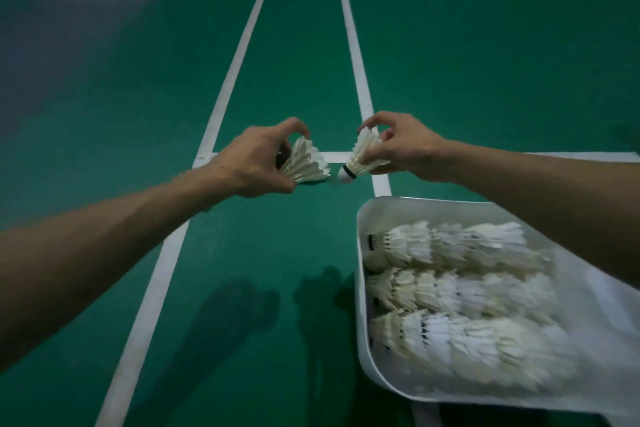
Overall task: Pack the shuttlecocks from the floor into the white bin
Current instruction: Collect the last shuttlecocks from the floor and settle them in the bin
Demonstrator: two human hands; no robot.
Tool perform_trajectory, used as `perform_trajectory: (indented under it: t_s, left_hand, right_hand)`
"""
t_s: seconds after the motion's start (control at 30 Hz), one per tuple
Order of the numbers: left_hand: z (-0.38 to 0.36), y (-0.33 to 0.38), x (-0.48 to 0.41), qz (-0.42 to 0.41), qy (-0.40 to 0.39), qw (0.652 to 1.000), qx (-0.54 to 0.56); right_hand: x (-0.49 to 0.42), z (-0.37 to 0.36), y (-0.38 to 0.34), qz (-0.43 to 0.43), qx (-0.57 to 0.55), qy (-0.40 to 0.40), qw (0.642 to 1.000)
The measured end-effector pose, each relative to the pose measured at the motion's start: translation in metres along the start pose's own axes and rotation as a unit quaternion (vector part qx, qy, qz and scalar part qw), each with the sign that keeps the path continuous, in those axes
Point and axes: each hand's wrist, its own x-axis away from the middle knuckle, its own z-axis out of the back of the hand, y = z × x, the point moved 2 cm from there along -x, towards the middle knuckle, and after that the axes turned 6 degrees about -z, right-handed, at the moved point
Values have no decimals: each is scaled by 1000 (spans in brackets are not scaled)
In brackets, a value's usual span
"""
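Note:
My left hand (258, 163) grips a white feather shuttlecock (306, 163) with its skirt pointing right. My right hand (401, 146) pinches a second shuttlecock (360, 158) by the feathers, its white cork with a black band pointing down-left. The two shuttlecocks nearly meet above the court floor, just beyond the white bin (381, 215). The bin stands at the lower right and holds three rows of stacked shuttlecocks (460, 291). My right forearm crosses over the bin's far corner.
The floor is a green badminton court (485, 62) with white lines (353, 45) running away from me and one crossing under my hands. Shadows fall on the floor left of the bin. No loose shuttlecocks show on the floor.

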Motion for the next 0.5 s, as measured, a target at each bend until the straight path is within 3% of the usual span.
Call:
perform_trajectory:
  t_s: [0.27, 0.5]
  left_hand:
    - [-1, 131, 15, -107, -47, 992, -48]
    - [-49, 159, 23, -117, -154, 967, -163]
  right_hand:
    - [117, 84, 46, 5, 49, 96, 994]
    - [155, 92, 94, -13, 112, 130, 985]
